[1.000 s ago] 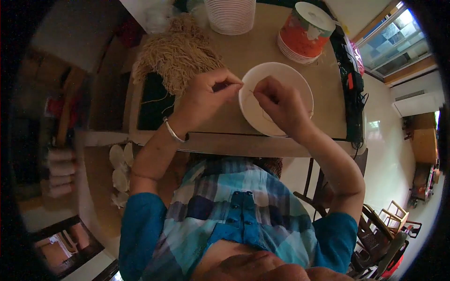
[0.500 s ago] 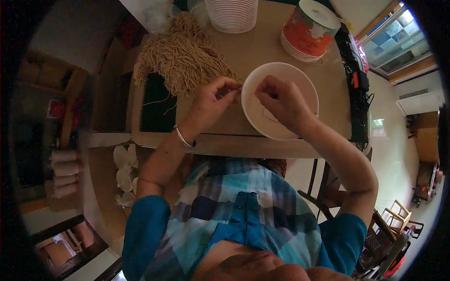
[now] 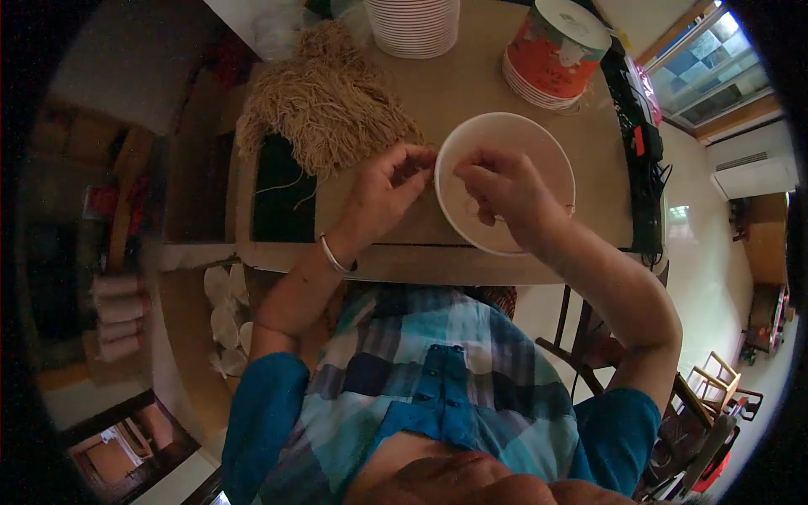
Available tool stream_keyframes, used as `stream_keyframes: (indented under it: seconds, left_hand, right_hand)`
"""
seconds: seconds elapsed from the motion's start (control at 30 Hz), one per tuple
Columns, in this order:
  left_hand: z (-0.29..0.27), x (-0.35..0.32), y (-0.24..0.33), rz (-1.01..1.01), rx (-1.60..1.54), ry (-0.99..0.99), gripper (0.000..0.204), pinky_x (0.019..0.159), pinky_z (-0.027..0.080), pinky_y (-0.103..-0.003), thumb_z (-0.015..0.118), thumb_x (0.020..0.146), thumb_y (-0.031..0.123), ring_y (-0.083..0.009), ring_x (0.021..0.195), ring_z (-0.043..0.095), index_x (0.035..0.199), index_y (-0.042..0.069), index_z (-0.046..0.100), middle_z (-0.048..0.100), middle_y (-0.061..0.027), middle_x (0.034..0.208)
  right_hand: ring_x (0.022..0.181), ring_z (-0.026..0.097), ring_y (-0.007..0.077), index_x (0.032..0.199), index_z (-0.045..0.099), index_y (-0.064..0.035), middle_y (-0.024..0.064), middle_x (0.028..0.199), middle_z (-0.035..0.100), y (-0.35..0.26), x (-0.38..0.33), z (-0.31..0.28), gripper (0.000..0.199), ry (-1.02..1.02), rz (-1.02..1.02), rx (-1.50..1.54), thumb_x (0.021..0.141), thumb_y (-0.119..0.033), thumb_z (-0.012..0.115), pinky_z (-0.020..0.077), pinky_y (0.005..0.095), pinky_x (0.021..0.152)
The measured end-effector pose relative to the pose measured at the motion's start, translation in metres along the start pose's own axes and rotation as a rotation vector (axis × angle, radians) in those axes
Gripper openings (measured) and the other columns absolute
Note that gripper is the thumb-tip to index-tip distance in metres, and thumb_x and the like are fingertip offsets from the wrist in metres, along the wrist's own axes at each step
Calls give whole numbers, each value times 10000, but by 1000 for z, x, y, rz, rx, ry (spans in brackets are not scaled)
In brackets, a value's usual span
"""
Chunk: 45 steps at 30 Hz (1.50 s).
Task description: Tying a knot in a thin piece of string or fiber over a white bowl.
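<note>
Both hands sit slightly lower now; left hand [image 3: 383,189] and right hand [image 3: 497,187] pinch-grip string (barely visible) at the white bowl [image 3: 539,147] rim, frame centre; threading seemingly underway, needing steady tension.

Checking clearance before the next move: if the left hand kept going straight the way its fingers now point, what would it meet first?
The left hand points across toward the white bowl; it would meet the bowl's near rim first, probably at once, then the right hand over the bowl. Depth is unclear.

white paper bowl [image 3: 513,143] | upright, round | near table edge | under both hands
</note>
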<state>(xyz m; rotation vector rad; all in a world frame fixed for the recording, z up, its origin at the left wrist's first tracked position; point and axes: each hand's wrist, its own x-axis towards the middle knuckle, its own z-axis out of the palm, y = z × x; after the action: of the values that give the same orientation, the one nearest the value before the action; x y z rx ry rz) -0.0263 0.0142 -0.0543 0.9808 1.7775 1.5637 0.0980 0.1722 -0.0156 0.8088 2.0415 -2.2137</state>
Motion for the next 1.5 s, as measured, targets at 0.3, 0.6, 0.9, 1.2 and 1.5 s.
stream_keyframes:
  seconds: [0.3, 0.6, 0.9, 1.2, 1.5]
  left_hand:
    - [3, 3, 0, -31, -65, 7, 201, 708, 505, -234, 585, 904, 76, -83, 831, 600, 1097, 22, 589, 640, -25, 953]
    - [3, 4, 6, -75, -81, -16, 219, 841, 481, -265, 552, 926, 102, -117, 941, 587, 1121, 7, 579, 628, -42, 1035]
    - [11, 5, -11, -3, -152, 67, 174, 749, 493, -226, 585, 908, 60, -79, 847, 591, 1076, 22, 601, 635, -16, 948]
    - [10, 7, -9, -44, -109, 65, 165, 738, 491, -224, 577, 912, 57, -77, 830, 583, 1071, 22, 601, 624, -13, 947]
    - [12, 7, -14, -24, -177, 71, 163, 734, 491, -221, 586, 911, 64, -76, 818, 581, 1068, 22, 597, 623, -11, 943]
  right_hand:
    - [528, 494, 103, 860, 588, -38, 13, 662, 515, 6, 6, -3, 141, -63, 47, 200, 894, -174, 598, 405, 251, 434]
    - [520, 473, 100, 880, 552, -59, 10, 683, 518, 3, 3, -2, 143, -79, 89, 299, 907, -196, 586, 406, 254, 450]
    - [513, 420, 80, 889, 530, -79, 16, 719, 533, 2, 3, -1, 133, -111, 144, 389, 931, -203, 553, 384, 255, 478]
    - [549, 462, 104, 928, 540, -67, 19, 737, 539, 6, 8, -4, 150, -147, 147, 421, 926, -215, 561, 406, 262, 475]
    - [518, 397, 78, 905, 525, -90, 9, 729, 534, 1, 4, 0, 127, -115, 160, 423, 931, -211, 553, 345, 244, 480]
